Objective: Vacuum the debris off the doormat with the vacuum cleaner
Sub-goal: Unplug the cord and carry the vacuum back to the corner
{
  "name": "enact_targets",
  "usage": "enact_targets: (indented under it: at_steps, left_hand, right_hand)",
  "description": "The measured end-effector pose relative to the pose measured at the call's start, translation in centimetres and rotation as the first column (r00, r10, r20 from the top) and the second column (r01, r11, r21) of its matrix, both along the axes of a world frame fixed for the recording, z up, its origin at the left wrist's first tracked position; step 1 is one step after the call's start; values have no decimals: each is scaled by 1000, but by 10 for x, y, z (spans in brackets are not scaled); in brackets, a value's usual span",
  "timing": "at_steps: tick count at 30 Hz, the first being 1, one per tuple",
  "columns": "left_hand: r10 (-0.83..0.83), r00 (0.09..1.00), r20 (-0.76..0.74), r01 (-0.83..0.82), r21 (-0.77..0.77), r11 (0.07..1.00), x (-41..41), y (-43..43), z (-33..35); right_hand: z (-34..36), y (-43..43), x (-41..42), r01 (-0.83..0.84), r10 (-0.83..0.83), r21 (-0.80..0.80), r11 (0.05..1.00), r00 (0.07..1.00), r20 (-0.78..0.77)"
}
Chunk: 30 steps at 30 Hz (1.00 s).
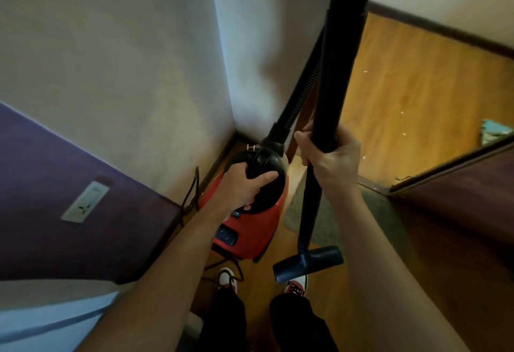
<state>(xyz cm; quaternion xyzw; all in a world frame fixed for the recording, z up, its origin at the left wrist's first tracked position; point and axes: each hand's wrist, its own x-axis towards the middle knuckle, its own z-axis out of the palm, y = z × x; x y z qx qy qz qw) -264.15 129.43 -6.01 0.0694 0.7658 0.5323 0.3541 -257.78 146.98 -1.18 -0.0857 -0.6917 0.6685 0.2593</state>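
Glossy wood floor, left hand tight around the red vacuum's black handle, right hand around its smooth tube

You're in home, at hallway corner beside doorway. Signs: wood-plank floor, dark skirting along plain painted walls, household socket in purple wall section, dark wooden door standing open at your right. Small mat lies at doorway. Red canister vacuum, domestic type, sits just ahead of your feet.
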Motion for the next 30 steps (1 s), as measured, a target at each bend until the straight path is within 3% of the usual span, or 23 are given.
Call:
enact_targets:
  at_steps: [7, 15, 22, 30]
  left_hand:
    - [-97, 984, -149, 109, 73, 991, 11, 9, 98]
    - [-253, 924, -288, 295, 113, 949, 35, 18, 129]
    - [-430, 825, -367, 480, 53, 876, 79, 62, 123]
    - [-663, 673, -328, 718, 70, 693, 171, 130, 128]
  right_hand:
    - [80, -2, 42, 191, -184, 122, 974, 981, -67]
    - [115, -9, 110, 458, -448, 233, 858, 889, -97]
    - [132, 0, 211, 683, -651, 295, 668, 729, -212]
    - [132, 5, 333, 861, -821, 219, 459, 505, -266]
